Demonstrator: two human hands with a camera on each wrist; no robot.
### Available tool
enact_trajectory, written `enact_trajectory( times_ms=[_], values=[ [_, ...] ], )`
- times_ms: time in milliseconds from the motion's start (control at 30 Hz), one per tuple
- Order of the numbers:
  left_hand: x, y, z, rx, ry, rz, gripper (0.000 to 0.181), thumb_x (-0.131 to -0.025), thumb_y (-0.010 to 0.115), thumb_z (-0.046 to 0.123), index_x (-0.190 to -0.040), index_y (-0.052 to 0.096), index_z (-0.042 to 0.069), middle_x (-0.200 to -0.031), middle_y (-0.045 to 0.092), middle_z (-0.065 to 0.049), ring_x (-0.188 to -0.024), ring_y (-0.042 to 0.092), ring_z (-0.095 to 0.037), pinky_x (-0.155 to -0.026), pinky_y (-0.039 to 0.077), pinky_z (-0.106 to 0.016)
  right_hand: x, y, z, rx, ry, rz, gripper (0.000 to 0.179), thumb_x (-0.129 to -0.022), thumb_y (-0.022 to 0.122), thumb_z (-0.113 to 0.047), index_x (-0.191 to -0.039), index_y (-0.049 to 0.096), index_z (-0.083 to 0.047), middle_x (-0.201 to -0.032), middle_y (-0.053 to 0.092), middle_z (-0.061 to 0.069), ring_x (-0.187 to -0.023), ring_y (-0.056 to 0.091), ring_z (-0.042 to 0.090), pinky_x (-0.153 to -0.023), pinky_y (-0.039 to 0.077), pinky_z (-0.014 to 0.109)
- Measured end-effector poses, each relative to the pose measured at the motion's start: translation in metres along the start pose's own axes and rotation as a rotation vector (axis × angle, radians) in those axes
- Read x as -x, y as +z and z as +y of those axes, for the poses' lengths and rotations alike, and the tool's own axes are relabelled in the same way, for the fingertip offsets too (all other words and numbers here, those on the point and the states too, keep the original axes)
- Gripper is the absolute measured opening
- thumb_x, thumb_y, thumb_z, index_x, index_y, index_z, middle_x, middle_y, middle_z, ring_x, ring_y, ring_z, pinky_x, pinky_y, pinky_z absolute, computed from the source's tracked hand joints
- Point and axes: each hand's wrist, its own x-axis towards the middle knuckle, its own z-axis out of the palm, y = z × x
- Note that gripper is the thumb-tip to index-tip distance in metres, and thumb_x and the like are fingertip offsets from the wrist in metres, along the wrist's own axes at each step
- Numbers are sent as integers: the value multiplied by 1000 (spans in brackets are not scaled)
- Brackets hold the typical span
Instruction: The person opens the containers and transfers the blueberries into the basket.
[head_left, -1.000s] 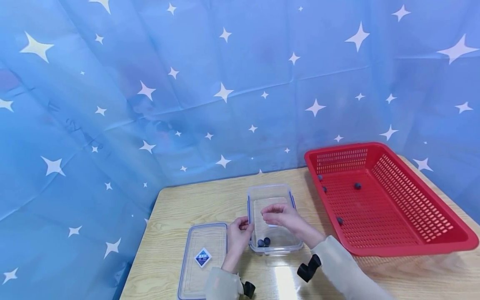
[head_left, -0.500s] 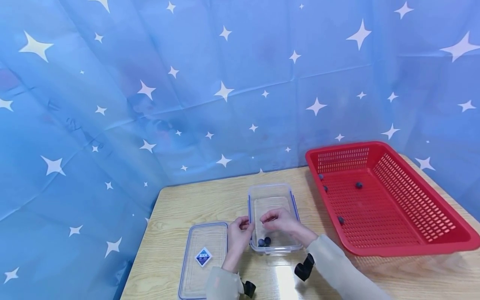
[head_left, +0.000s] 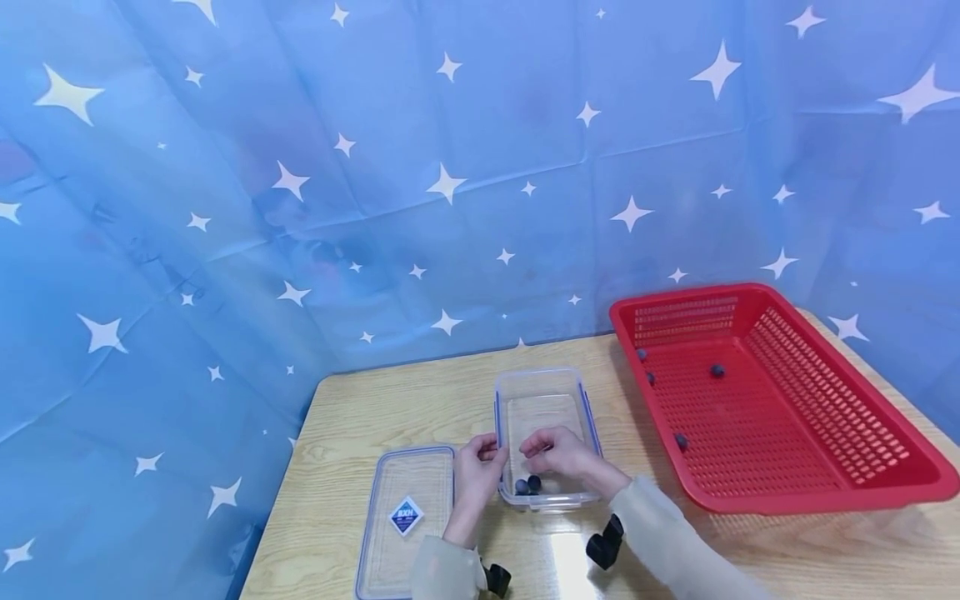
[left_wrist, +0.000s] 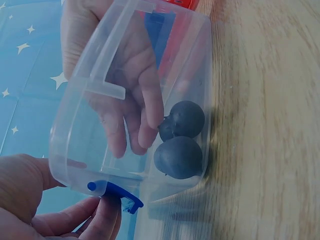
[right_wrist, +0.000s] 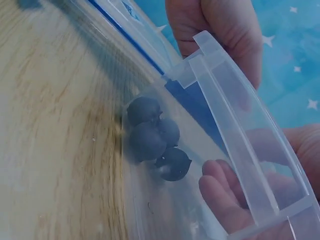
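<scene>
A clear plastic food container (head_left: 547, 385) with blue clips stands uncovered on the table. My left hand (head_left: 477, 471) grips its left wall, thumb on the inner side and fingers by the blue clip (left_wrist: 116, 191). Inside the container is my right hand (head_left: 561, 454), its fingers loosely bent, with nothing visible between them. Several dark blueberries (right_wrist: 147, 141) lie bunched in the near left corner; in the right wrist view the right fingertips (right_wrist: 214, 172) are close to them but apart. The left wrist view shows blueberries (left_wrist: 178, 157) through the clear wall.
The clear lid (head_left: 427, 482), blue-edged and with a diamond label, lies left of the container. A big red basket (head_left: 757, 417) on the right holds several blueberries (head_left: 717, 371) spread along its floor. Behind the wooden table (head_left: 397, 400) hangs a blue star-patterned curtain (head_left: 480, 167).
My right hand has moved down within the container, toward its near end and the bunched blueberries, and its fingers have shifted. The left hand has kept its grip on the wall.
</scene>
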Motion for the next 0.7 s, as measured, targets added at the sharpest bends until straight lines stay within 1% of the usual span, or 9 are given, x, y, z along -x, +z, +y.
enact_trajectory(
  times_ms=[133,267,467,567,700],
  values=[
    [0,1,-1,-1,-8,1,21,-78,68,-3,-98,65,-11,-82,66,-11,-70,59,-15,-60,48,-19,0,2,1,37,-3,-2,29,-68,66,7,-97,62,11,-87,63,15,-75,55,15,-69,47,28],
    [0,0,-1,3,-2,3,21,-77,68,-3,-97,65,-10,-82,66,-11,-70,59,-15,-60,49,-18,1,4,1,76,-13,-42,31,-63,64,12,-93,62,11,-85,63,15,-73,56,15,-68,48,28],
    [0,0,0,14,16,8,20,-77,69,-3,-95,65,-11,-81,66,-13,-68,59,-16,-60,48,-18,2,7,0,148,11,-74,33,-58,63,20,-88,62,7,-79,61,9,-71,56,14,-66,50,27],
    [0,0,0,6,21,14,20,-77,69,-3,-95,65,-10,-81,66,-13,-68,60,-16,-59,48,-18,1,7,0,190,-5,-82,32,-57,63,20,-85,62,5,-75,59,6,-69,53,13,-63,48,26],
    [1,0,1,5,5,14,20,-77,69,-3,-95,66,-10,-81,66,-13,-69,60,-17,-59,47,-17,0,7,2,236,-42,-97,30,-57,63,19,-82,62,4,-71,57,3,-67,51,12,-61,46,25]
  ],
)
